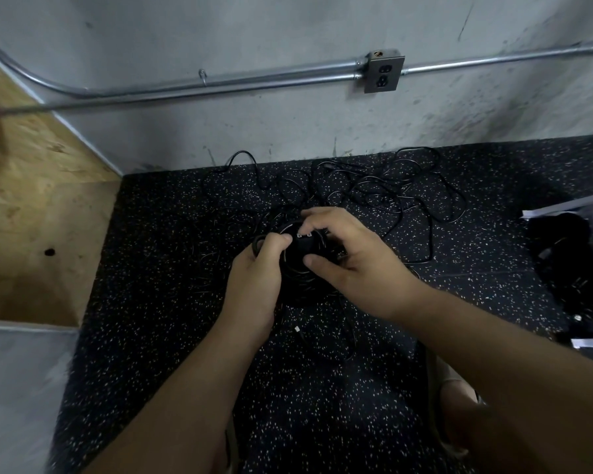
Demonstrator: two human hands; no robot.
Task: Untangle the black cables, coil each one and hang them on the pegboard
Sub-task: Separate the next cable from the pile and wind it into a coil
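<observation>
Coiling is the step in hand. At centre, the left hand [257, 268] grips one side of a black cable coil [295, 260], fingers curled round its loops. The right hand [353, 261] pinches the other side, near the plug [303, 235]. Next, I judge, the end needs tucking so the loops hold. Tangled cables [374, 189] lie on the floor [172, 302] at 1 o'clock. At 3 o'clock is a dark heap [562, 261]; whether a container holds it, I cannot tell.

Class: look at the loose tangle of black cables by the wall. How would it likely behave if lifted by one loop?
Probably floppy: the tangle of black cables lies in slack, irregular loops. Lifting one loop would likely drag others along, since strands cross. The strands look thin, so probably light.
</observation>
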